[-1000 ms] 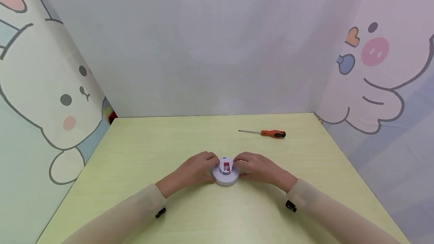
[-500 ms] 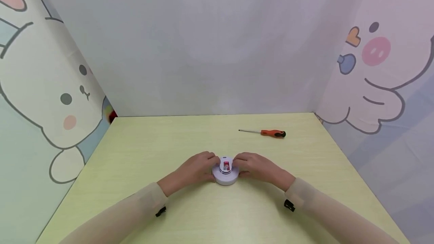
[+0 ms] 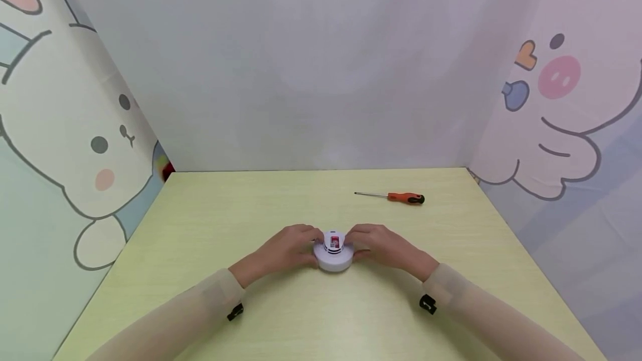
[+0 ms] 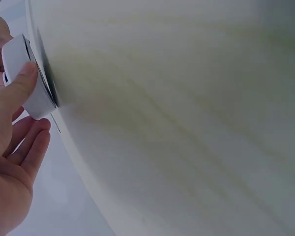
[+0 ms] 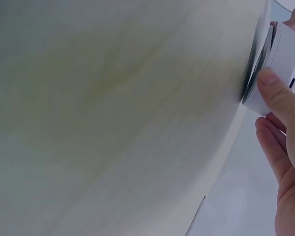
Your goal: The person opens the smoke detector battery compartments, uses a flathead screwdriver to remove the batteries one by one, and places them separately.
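A round white smoke detector, with a red-and-white label on its raised top, is at the middle of the table between both hands. My left hand grips its left side, thumb low on the rim and fingers by the raised top. From the other side my right hand holds it the same way. In the left wrist view the thumb presses the wall of the detector, close over the table. The right wrist view shows the right thumb on the detector, where a thin dark seam runs along its base edge.
A screwdriver with an orange-and-black handle lies behind the right hand, its shaft pointing left. The pale yellow table ends at a light curtain. Cartoon-printed cloths hang at both sides.
The smoke detector has shifted very slightly away from the body in the head view. Both thumbs have moved a little up along its rim. The screwdriver stays where it was.
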Tool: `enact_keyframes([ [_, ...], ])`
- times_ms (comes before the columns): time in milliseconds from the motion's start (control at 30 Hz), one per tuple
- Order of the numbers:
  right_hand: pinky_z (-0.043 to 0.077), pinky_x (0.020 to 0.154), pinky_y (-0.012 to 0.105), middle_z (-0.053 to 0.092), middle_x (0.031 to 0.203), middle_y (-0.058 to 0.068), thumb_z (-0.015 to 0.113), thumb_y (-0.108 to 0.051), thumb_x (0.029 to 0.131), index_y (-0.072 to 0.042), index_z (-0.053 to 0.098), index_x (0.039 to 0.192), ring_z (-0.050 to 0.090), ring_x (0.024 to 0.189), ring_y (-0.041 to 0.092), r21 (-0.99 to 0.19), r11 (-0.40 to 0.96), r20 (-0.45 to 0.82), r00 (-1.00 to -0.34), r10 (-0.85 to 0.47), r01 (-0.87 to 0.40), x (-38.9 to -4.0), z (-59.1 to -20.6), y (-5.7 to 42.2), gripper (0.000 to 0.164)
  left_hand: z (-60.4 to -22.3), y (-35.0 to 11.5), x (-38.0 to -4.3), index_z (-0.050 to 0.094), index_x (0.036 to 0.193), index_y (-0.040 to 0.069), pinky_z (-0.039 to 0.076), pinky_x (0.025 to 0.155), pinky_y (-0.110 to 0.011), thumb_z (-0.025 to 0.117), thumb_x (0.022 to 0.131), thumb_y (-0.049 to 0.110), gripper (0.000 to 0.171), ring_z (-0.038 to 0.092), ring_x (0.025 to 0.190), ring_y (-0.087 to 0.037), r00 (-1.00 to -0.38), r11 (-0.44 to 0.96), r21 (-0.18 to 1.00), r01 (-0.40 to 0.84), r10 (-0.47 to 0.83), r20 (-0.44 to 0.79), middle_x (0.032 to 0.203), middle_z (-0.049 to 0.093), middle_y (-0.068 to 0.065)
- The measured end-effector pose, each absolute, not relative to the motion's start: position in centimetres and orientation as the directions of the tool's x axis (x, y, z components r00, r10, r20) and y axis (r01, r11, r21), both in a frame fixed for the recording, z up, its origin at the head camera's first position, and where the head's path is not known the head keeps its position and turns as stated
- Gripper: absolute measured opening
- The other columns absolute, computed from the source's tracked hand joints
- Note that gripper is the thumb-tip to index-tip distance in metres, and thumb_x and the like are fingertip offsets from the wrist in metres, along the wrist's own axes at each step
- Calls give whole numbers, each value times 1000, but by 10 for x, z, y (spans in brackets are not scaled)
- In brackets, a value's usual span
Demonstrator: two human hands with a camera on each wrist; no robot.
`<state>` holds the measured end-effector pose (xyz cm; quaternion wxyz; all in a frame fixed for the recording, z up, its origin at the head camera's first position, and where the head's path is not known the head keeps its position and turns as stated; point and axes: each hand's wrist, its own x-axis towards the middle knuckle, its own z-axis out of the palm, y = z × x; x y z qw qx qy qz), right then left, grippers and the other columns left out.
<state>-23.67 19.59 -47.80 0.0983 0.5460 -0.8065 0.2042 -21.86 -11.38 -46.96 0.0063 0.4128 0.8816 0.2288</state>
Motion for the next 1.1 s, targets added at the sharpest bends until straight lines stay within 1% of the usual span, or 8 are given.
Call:
enact_keyframes([
  [133, 59, 96, 30, 73, 119, 0, 91, -16, 84, -13, 73, 121, 71, 111, 15, -266, 326, 380, -409, -829, -907, -238, -480, 198, 42, -471, -116, -222, 67, 127, 18, 56, 102, -35, 88, 89, 33, 47, 66, 116, -11, -673, 552, 455, 699, 722, 159, 126, 71, 5],
  [300, 59, 97, 33, 74, 123, 1, 90, -12, 85, -12, 72, 126, 72, 113, 17, -308, 327, 384, -431, -816, -893, -239, -481, 201, 44, -472, -119, -225, 66, 129, 20, 54, 104, -31, 88, 90, 32, 46, 66, 119, -9, -694, 540, 533, 651, 708, 130, 130, 70, 7],
  [433, 59, 98, 36, 74, 126, 2, 88, -11, 87, -11, 72, 130, 72, 116, 18, -353, 338, 370, -462, -806, -873, -237, -478, 202, 46, -473, -122, -227, 66, 130, 19, 55, 102, -30, 88, 90, 29, 47, 68, 117, -9, -698, 524, 574, 629, 706, 122, 130, 70, 6],
  [567, 59, 98, 38, 74, 128, 2, 87, -12, 88, -11, 72, 132, 72, 117, 19, -393, 352, 363, -495, -789, -849, -235, -477, 203, 47, -471, -124, -227, 64, 132, 19, 56, 101, -31, 86, 91, 28, 47, 69, 115, -10, -695, 508, 599, 618, 710, 114, 131, 71, 4],
  [667, 59, 99, 37, 74, 129, 1, 87, -13, 88, -12, 72, 132, 72, 118, 19, -417, 368, 353, -521, -777, -831, -235, -477, 203, 46, -471, -125, -228, 62, 133, 20, 56, 102, -32, 84, 93, 28, 46, 69, 115, -9, -697, 510, 609, 607, 710, 99, 131, 70, 5],
  [867, 59, 98, 34, 75, 130, -1, 86, -14, 88, -13, 73, 133, 73, 116, 16, -477, 399, 325, -578, -748, -783, -236, -478, 205, 46, -472, -125, -229, 61, 133, 16, 56, 101, -31, 80, 97, 27, 42, 70, 115, -11, -691, 475, 650, 593, 714, 108, 131, 71, 2],
  [933, 59, 97, 33, 75, 130, -1, 85, -12, 89, -13, 73, 134, 74, 114, 14, -498, 397, 323, -590, -740, -771, -237, -478, 205, 46, -473, -126, -229, 60, 134, 15, 56, 102, -31, 78, 99, 28, 41, 71, 116, -11, -690, 460, 665, 588, 715, 115, 132, 70, 1],
  [1100, 60, 93, 30, 75, 129, -1, 82, -8, 92, -12, 73, 135, 74, 109, 10, -529, 393, 322, -607, -727, -752, -238, -479, 205, 45, -475, -127, -226, 60, 135, 15, 56, 101, -30, 74, 102, 29, 39, 71, 116, -11, -708, 450, 698, 557, 696, 117, 132, 70, -1],
])
